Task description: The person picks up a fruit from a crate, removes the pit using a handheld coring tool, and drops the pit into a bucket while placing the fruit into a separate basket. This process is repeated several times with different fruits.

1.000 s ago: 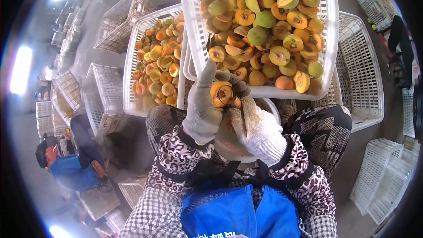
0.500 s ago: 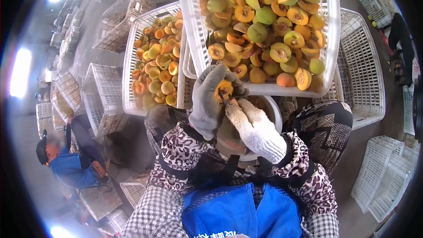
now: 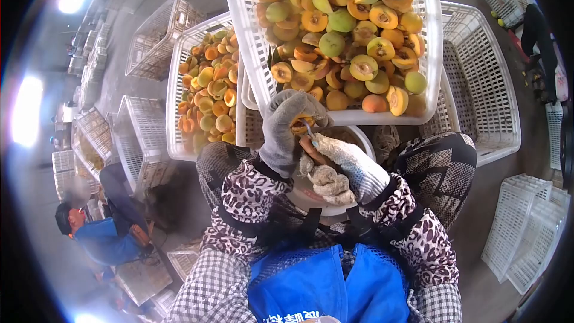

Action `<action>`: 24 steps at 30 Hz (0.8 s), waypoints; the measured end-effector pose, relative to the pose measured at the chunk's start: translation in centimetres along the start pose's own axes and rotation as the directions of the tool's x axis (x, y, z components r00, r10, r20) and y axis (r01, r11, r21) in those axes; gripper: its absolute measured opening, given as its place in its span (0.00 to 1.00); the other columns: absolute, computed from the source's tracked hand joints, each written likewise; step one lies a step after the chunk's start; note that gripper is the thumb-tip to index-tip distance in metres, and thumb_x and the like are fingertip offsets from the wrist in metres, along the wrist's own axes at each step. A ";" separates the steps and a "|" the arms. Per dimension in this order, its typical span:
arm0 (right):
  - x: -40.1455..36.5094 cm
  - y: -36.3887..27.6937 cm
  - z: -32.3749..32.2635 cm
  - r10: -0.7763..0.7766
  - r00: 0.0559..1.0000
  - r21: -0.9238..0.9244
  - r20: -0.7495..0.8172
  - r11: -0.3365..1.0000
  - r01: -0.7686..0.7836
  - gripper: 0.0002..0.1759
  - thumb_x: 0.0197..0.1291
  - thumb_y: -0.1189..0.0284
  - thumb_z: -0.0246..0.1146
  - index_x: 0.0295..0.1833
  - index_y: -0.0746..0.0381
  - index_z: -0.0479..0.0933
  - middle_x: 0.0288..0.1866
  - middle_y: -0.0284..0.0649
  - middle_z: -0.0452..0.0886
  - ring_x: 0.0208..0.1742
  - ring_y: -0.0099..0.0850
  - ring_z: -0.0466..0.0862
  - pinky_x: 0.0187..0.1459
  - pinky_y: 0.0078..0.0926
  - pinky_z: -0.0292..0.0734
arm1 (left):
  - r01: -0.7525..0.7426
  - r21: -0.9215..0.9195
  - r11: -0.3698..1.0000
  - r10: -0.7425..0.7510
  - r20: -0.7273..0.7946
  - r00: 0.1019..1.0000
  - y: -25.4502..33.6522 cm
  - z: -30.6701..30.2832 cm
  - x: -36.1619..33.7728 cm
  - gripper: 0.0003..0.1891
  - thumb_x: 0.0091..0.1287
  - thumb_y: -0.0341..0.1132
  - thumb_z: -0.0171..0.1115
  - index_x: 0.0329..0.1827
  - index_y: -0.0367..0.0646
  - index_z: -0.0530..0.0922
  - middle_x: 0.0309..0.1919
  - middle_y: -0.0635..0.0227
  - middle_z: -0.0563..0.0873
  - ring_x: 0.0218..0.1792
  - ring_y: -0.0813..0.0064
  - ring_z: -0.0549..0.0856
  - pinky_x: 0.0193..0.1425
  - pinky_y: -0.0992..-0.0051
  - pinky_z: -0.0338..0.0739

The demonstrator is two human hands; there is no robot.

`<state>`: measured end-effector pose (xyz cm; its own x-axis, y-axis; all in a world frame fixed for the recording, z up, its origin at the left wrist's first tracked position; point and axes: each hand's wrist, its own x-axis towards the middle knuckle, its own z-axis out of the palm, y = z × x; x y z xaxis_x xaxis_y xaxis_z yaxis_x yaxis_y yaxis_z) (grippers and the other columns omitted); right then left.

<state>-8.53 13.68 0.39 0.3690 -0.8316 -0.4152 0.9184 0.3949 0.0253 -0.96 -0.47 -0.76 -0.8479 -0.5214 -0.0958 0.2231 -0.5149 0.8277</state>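
Note:
My left hand [image 3: 281, 128], in a grey glove, is closed around a yellow peach half [image 3: 298, 128]. My right hand [image 3: 347, 170], in a whitish knit glove, grips a pitting knife [image 3: 313, 152] with a brown handle and a thin curved metal end. That metal end touches the peach's cut face, whose details the fingers partly hide. Below both hands, between my knees, stands a pale round tub [image 3: 366, 139]. Just beyond them a large white crate [image 3: 240, 42] holds many halved peaches, several with the stone still in.
Left of it is a white crate [image 3: 174, 93] of pitted halves. Another white crate [image 3: 487, 78] stands at right, and stacked crates [image 3: 517, 227] lie lower right. More crates [image 3: 140, 137] line the left, where a person in blue [image 3: 104, 239] sits.
My right hand has turned, so its curled fingers and the knife's handle now show. The knife's metal end has moved up at the peach. The crates have shifted slightly left in view.

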 end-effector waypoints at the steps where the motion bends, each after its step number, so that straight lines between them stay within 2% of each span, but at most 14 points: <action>1: -0.3 0.2 0.2 -0.059 0.996 -0.035 -0.071 0.998 0.056 0.23 0.68 0.47 0.53 0.43 0.57 0.74 0.18 0.30 0.64 0.12 0.20 0.60 0.09 0.15 0.54 | -0.005 0.000 1.000 0.005 0.000 1.000 0.0 0.2 -0.1 0.14 0.70 0.40 0.55 0.31 0.37 0.76 0.26 0.56 0.82 0.29 0.64 0.83 0.39 0.68 0.79; 4: -0.6 0.5 -0.7 -0.061 0.998 -0.012 -0.004 0.998 0.061 0.16 0.70 0.57 0.56 0.50 0.57 0.76 0.25 0.31 0.73 0.15 0.19 0.68 0.11 0.14 0.60 | -0.018 0.232 0.972 0.003 0.066 0.998 0.6 0.7 -0.6 0.16 0.70 0.42 0.55 0.30 0.38 0.76 0.25 0.59 0.80 0.29 0.65 0.82 0.40 0.66 0.80; 6: -1.5 -0.6 -0.9 -0.058 0.994 -0.287 0.089 0.955 0.081 0.17 0.68 0.57 0.58 0.46 0.60 0.78 0.26 0.33 0.76 0.21 0.21 0.74 0.18 0.16 0.67 | 0.363 -0.104 0.926 -0.374 -0.122 0.919 1.2 1.7 -1.3 0.16 0.70 0.44 0.55 0.31 0.39 0.75 0.25 0.60 0.78 0.29 0.65 0.81 0.40 0.64 0.80; 9: 1.0 0.6 -2.7 -0.338 0.941 -0.663 -0.014 0.708 0.244 0.19 0.69 0.56 0.57 0.47 0.62 0.78 0.28 0.29 0.76 0.26 0.18 0.74 0.25 0.16 0.70 | 0.391 -0.392 0.833 -0.470 -0.128 0.873 1.2 1.3 -1.8 0.16 0.71 0.44 0.54 0.31 0.40 0.75 0.25 0.63 0.78 0.29 0.65 0.81 0.40 0.64 0.80; 12: -0.4 0.1 -1.7 -0.265 0.960 -0.793 0.093 0.563 0.233 0.20 0.70 0.57 0.57 0.49 0.64 0.78 0.34 0.28 0.79 0.36 0.18 0.77 0.39 0.19 0.73 | 0.268 -0.167 0.949 -0.305 -0.275 0.912 0.8 1.8 -3.9 0.16 0.72 0.45 0.52 0.31 0.43 0.75 0.29 0.65 0.79 0.32 0.65 0.82 0.42 0.62 0.81; 14: -1.6 -0.1 -1.3 -0.223 0.965 -0.913 0.140 0.347 0.213 0.23 0.69 0.53 0.57 0.52 0.64 0.78 0.36 0.30 0.80 0.40 0.21 0.77 0.45 0.23 0.74 | 0.344 -0.643 0.685 -0.361 0.111 0.926 1.4 -0.4 -3.7 0.13 0.72 0.42 0.55 0.35 0.42 0.76 0.34 0.65 0.81 0.36 0.67 0.83 0.48 0.64 0.81; 15: -2.8 -0.4 -1.1 -0.203 0.973 -0.981 0.112 0.133 0.141 0.22 0.69 0.53 0.56 0.50 0.63 0.78 0.37 0.37 0.82 0.37 0.29 0.82 0.41 0.29 0.77 | -0.009 -0.336 0.942 -0.112 -0.339 0.934 1.3 -0.6 -4.6 0.08 0.69 0.37 0.59 0.37 0.41 0.76 0.35 0.66 0.81 0.37 0.69 0.82 0.50 0.69 0.78; 16: -3.5 0.2 -1.9 -0.289 0.945 -0.961 0.155 -0.265 0.076 0.20 0.69 0.55 0.56 0.50 0.61 0.78 0.38 0.40 0.83 0.35 0.35 0.84 0.39 0.33 0.78 | 0.012 0.451 0.892 0.130 -0.282 0.951 3.6 -2.2 -4.5 0.07 0.67 0.35 0.61 0.39 0.41 0.76 0.35 0.66 0.81 0.37 0.70 0.82 0.50 0.71 0.77; 17: -4.1 1.1 -2.9 -0.349 0.909 -0.789 0.229 -0.614 -0.037 0.18 0.68 0.57 0.56 0.49 0.60 0.79 0.39 0.43 0.84 0.34 0.40 0.85 0.37 0.37 0.80 | -0.003 0.957 0.289 0.262 -0.076 0.962 6.3 -3.1 -4.0 0.07 0.65 0.33 0.63 0.41 0.42 0.76 0.35 0.67 0.81 0.38 0.71 0.82 0.50 0.74 0.75; 18: -3.6 1.7 -4.3 -0.413 0.910 -0.668 0.043 -0.689 -0.281 0.15 0.68 0.60 0.55 0.48 0.58 0.78 0.40 0.42 0.85 0.34 0.43 0.86 0.36 0.39 0.81 | -0.005 0.959 0.284 0.278 -0.077 0.958 6.8 -3.7 -2.6 0.07 0.65 0.33 0.63 0.41 0.42 0.76 0.35 0.67 0.81 0.38 0.71 0.82 0.50 0.74 0.75; 19: -2.2 2.6 -7.0 -0.500 0.856 -0.483 -0.128 -0.723 -0.494 0.13 0.67 0.62 0.54 0.48 0.56 0.78 0.41 0.42 0.85 0.34 0.45 0.86 0.34 0.41 0.82 | 0.134 0.984 -0.116 0.618 -0.034 0.786 6.9 -4.8 -1.1 0.07 0.66 0.35 0.62 0.42 0.42 0.76 0.35 0.66 0.82 0.39 0.72 0.82 0.50 0.72 0.75; 21: -2.2 2.6 -9.4 -0.549 0.810 -0.410 -0.205 -0.704 -0.580 0.14 0.64 0.61 0.55 0.47 0.57 0.79 0.37 0.43 0.84 0.32 0.45 0.86 0.32 0.41 0.81 | 0.398 0.818 -0.415 0.843 0.181 0.506 6.9 -5.9 0.7 0.08 0.67 0.37 0.61 0.42 0.43 0.76 0.35 0.66 0.82 0.40 0.72 0.82 0.49 0.70 0.75; 23: -2.1 2.5 -11.3 -0.561 0.807 -0.438 -0.185 -0.688 -0.579 0.15 0.61 0.61 0.57 0.46 0.57 0.80 0.34 0.44 0.84 0.31 0.45 0.85 0.31 0.41 0.80 | 0.165 0.676 -0.718 0.461 0.285 0.841 5.3 -4.4 2.8 0.11 0.67 0.35 0.55 0.50 0.42 0.75 0.37 0.64 0.82 0.41 0.70 0.82 0.51 0.68 0.76; 24: -2.2 2.5 -12.1 -0.568 0.805 -0.432 -0.171 -0.691 -0.579 0.15 0.59 0.60 0.58 0.46 0.57 0.80 0.32 0.44 0.84 0.30 0.45 0.85 0.30 0.40 0.80 | 0.107 0.604 -0.789 0.398 0.371 0.839 3.0 -6.2 4.6 0.13 0.65 0.33 0.55 0.52 0.41 0.75 0.37 0.63 0.82 0.41 0.68 0.82 0.53 0.65 0.76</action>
<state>-8.78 21.17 -9.61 -0.2489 -0.8269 -0.5042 -0.9101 0.3777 -0.1702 -1.22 -8.62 -2.12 -0.8011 -0.3898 0.4542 -0.5576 0.7619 -0.3296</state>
